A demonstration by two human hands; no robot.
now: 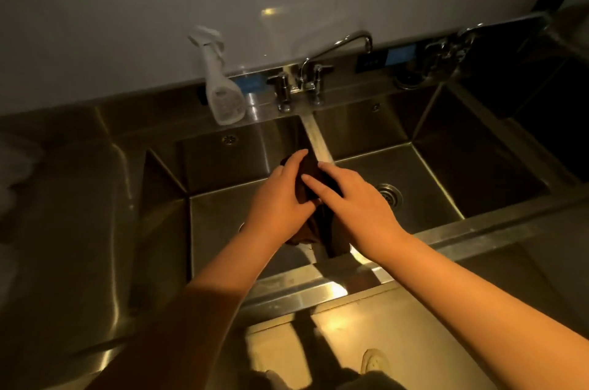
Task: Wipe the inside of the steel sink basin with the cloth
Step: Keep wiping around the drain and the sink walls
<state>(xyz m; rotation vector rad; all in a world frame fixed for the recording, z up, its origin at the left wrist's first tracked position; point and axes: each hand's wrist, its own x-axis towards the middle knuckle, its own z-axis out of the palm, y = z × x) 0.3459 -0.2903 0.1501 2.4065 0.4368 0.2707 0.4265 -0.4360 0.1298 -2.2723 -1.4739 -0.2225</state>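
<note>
A commercial kitchen's washing-up area: both hands (280, 201) hover above a multi-basin steel sink (322, 141), a gooseneck faucet (334, 52) beyond them, a spray bottle (221, 90) beyond-left, another tap (452, 45) far right.

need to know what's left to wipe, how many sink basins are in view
2: the left basin under both hands, and the right basin past the divider with its drain showing. More may lie beyond the frame's right edge.

I see a pale, dim wall (127, 7) filling the upper frame, with a faint light glare upper centre. A spray bottle (223, 87) stands against it; warm light falls on the floor (398, 342) at the bottom.
</note>
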